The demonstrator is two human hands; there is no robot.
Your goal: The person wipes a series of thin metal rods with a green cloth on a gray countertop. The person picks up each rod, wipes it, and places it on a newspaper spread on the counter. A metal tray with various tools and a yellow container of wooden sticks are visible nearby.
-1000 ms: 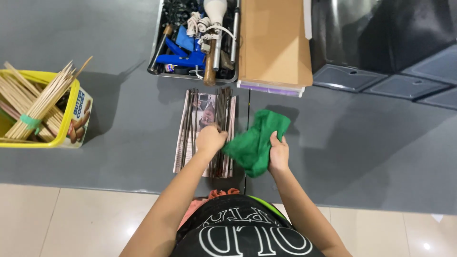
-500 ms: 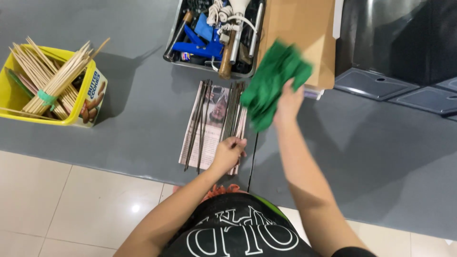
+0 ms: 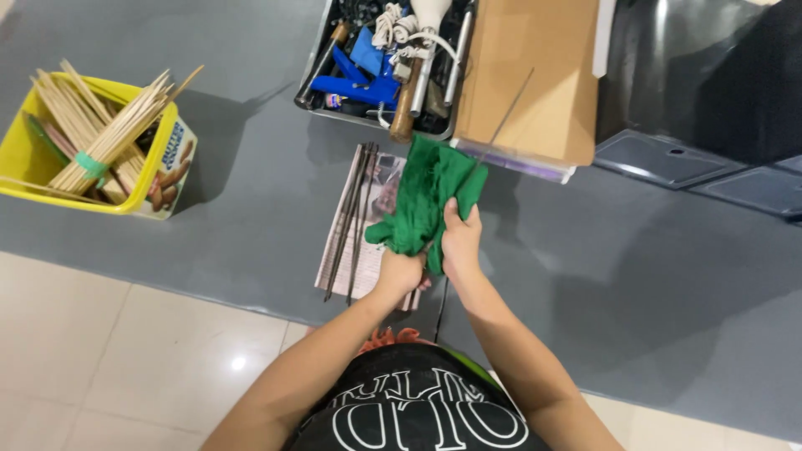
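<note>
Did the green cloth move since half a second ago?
Yes. The green cloth came back from the cardboard box toward the body, and lies over the newspaper, held by the right hand.

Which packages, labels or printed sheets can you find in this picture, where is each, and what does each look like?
Snack box: left, against the yellow bin, upright, yellow with biscuit pictures.
Cardboard box: top centre, flat, plain brown.
Printed sheet: table edge, under thin rods and the green cloth, rectangular, pinkish with pictures.
No screens or signs.
</note>
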